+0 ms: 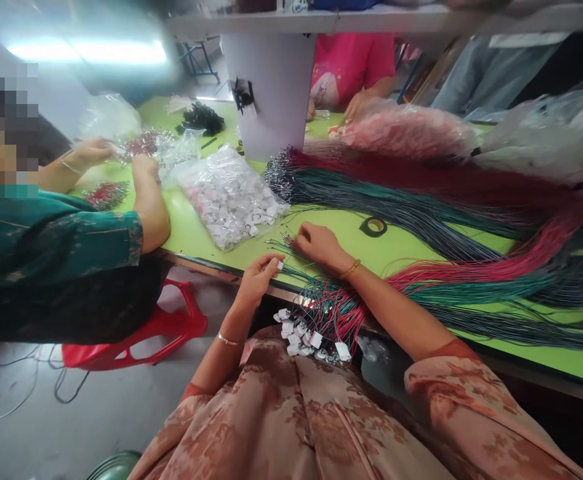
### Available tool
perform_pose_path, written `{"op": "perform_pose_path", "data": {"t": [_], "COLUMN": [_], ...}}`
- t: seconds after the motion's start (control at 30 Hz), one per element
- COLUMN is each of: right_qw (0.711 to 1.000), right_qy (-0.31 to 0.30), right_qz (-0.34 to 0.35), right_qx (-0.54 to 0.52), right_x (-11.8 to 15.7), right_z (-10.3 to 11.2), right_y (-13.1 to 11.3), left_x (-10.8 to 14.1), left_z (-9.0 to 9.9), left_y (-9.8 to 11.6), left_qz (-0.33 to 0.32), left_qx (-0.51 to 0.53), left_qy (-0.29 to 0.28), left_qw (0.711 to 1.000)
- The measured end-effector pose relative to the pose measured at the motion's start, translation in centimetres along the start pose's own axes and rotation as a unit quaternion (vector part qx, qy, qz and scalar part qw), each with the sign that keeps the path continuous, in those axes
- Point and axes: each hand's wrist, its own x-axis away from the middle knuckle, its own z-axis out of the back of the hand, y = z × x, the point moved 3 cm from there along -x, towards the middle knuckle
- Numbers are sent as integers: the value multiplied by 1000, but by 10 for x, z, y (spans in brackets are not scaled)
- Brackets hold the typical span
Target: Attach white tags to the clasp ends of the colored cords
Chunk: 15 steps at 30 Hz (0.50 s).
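Note:
At the table's near edge my left hand (261, 279) pinches a small white plastic connector (280, 265) between thumb and fingers. My right hand (320, 247) is closed just right of it, its fingertips on thin wires whose metal-tipped ends (286, 238) stick out to the left. Which wire the fingertips grip is partly hidden. Below my hands, a bunch of red and green wires (339, 307) hangs over the edge towards my lap, with several white connectors (301, 339) at its ends.
Long bundles of red wires (481, 267), green and black wires cover the table's right side. A black tape roll (373, 227) lies behind my right hand. A clear bag of white connectors (234, 200) sits ahead. Co-workers sit at left and across; a red stool (181, 320) stands left.

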Motion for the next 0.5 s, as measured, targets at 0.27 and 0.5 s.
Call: {"op": "perform_pose_path", "data": {"t": [0.27,0.5], "right_qw": [961,952], "right_qy": [-6,-43], "right_qz": [67,56], "right_qx": [-270,-298], "right_x": [5,25], "right_z": [3,0], "right_y": [-35,-31], "left_x": [-12,-13], "left_z": [-10,-12], "left_y": [1,-1], "left_qz": [-6,24], "left_qx": [157,220], "left_qy": [41,12], "left_qw": [987,975]}}
